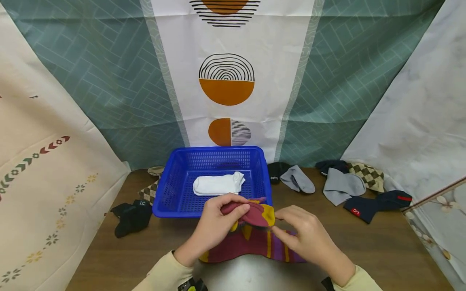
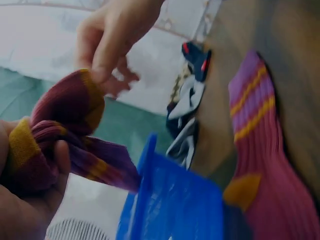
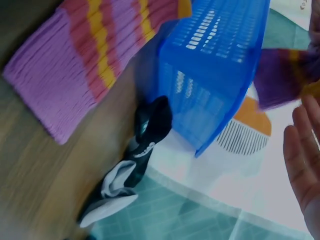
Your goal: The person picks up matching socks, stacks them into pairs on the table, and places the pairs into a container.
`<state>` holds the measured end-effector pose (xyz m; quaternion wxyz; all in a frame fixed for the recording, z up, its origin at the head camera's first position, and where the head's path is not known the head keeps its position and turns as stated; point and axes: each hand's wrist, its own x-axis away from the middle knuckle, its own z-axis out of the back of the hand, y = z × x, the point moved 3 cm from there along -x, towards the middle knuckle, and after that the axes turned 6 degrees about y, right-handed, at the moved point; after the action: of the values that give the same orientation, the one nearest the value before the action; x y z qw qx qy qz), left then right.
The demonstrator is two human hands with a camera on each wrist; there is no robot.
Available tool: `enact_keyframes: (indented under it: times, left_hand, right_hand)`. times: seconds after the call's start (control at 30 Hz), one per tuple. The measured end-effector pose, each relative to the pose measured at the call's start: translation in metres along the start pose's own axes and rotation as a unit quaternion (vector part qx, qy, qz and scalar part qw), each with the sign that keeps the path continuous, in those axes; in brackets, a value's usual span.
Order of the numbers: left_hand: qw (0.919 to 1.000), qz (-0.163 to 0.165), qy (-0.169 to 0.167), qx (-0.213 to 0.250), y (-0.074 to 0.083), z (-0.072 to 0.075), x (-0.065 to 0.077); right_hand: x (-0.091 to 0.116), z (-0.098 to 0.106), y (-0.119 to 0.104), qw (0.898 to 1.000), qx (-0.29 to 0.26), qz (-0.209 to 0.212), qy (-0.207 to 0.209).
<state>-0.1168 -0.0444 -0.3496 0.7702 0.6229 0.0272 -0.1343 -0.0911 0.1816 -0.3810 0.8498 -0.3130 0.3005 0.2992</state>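
Note:
In the head view my left hand (image 1: 223,220) grips a bunched maroon sock (image 1: 255,216) with yellow patches, its thumb across the fabric. The left wrist view shows the sock's purple striped end (image 2: 112,162) sticking out past the thumb. My right hand (image 1: 306,232) is right at the sock's yellow tip, fingers and thumb apart and fairly straight. Flat on the table below both hands lies a matching maroon sock (image 1: 233,246) with a purple and yellow striped cuff (image 2: 252,95), partly covered by the hands in the head view.
A blue plastic basket (image 1: 212,150) stands just beyond the hands, with white socks (image 1: 218,184) inside. Black socks (image 1: 132,216) and checked socks (image 1: 149,192) lie left of it. On the right are grey socks (image 1: 342,186), navy socks (image 1: 376,204) and a checked pair (image 1: 367,176).

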Motion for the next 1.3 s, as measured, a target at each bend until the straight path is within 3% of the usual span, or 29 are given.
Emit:
enact_keyframes:
  times: [0.07, 0.17, 0.27, 0.37, 0.5, 0.63, 0.77, 0.83, 0.9, 1.0, 1.07, 1.2, 1.3]
  left_hand:
    - [0.9996, 0.015, -0.02, 0.013, 0.005, -0.01, 0.001]
    - [0.9978, 0.027, -0.053, 0.031, 0.001, -0.021, 0.0]
    - [0.9934, 0.043, -0.097, 0.044, -0.009, -0.03, -0.002]
    - [0.991, 0.031, -0.125, 0.036, -0.016, -0.034, -0.004]
    - [0.9926, -0.005, -0.121, 0.0, -0.013, -0.031, -0.007]
    - [0.9962, -0.012, -0.08, -0.032, -0.002, -0.024, -0.006]
    - [0.9983, -0.012, -0.05, -0.027, 0.011, -0.018, -0.004]
    - [0.9984, -0.012, -0.053, -0.014, 0.015, -0.017, -0.004]
    - [0.9977, -0.016, -0.065, 0.006, 0.018, -0.017, -0.004]
    - [0.9946, -0.031, -0.093, 0.034, 0.02, -0.018, -0.004]
    - [0.9907, -0.053, -0.117, 0.045, 0.021, -0.02, -0.004]
    - [0.9804, -0.092, -0.167, 0.05, 0.019, -0.024, -0.002]
    - [0.9788, -0.082, -0.181, 0.05, 0.011, -0.027, -0.002]
  right_hand:
    - [-0.002, -0.001, -0.003, 1.0, 0.0, 0.004, 0.005]
    - [-0.004, -0.002, -0.006, 1.0, 0.0, 0.01, 0.015]
    - [-0.008, -0.001, -0.008, 0.998, -0.01, 0.039, 0.05]
    - [-0.012, 0.002, -0.011, 0.993, -0.023, 0.063, 0.093]
    - [-0.015, 0.004, -0.012, 0.99, -0.047, 0.044, 0.125]
    - [-0.015, 0.007, -0.011, 0.988, -0.078, 0.004, 0.13]
    - [-0.015, 0.005, -0.013, 0.988, -0.145, -0.003, 0.06]
    - [-0.014, 0.004, -0.015, 0.981, -0.191, 0.012, 0.022]
    - [-0.015, 0.003, -0.016, 0.976, -0.215, 0.021, 0.015]
    - [-0.019, 0.004, -0.013, 0.982, -0.183, -0.006, 0.053]
    - [-0.022, 0.003, -0.01, 0.988, -0.135, -0.051, 0.047]
    - [-0.026, -0.003, -0.008, 0.99, -0.073, -0.107, -0.062]
    - [-0.028, -0.008, -0.008, 0.981, -0.097, -0.119, -0.118]
